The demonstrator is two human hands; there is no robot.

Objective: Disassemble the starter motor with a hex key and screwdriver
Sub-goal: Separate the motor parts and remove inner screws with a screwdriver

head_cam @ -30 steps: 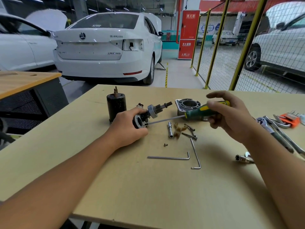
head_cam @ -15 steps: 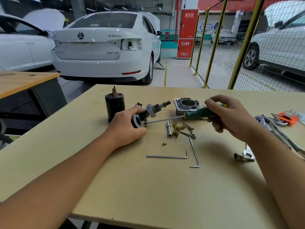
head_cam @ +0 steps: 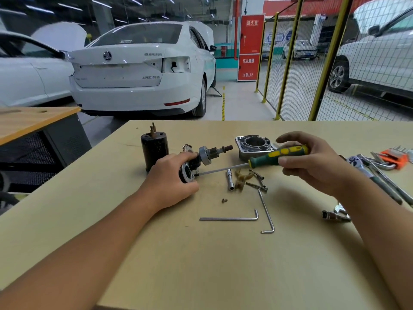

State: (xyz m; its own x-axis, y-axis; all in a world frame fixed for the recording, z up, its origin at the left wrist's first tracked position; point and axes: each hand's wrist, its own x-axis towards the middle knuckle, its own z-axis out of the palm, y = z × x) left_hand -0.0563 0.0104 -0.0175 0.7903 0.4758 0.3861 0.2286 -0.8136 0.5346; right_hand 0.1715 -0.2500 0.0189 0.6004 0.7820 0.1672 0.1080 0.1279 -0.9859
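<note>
Little has moved since a moment ago: our left hand still grips the motor part at table centre to steady it, while our right hand, at three o'clock, holds the screwdriver tip at its screw.

A pale wooden table carries a black motor can standing upright and an aluminium housing. Two hex keys, a loose screw, a socket and bolts lie mid-table, with wrenches at the right edge.
</note>
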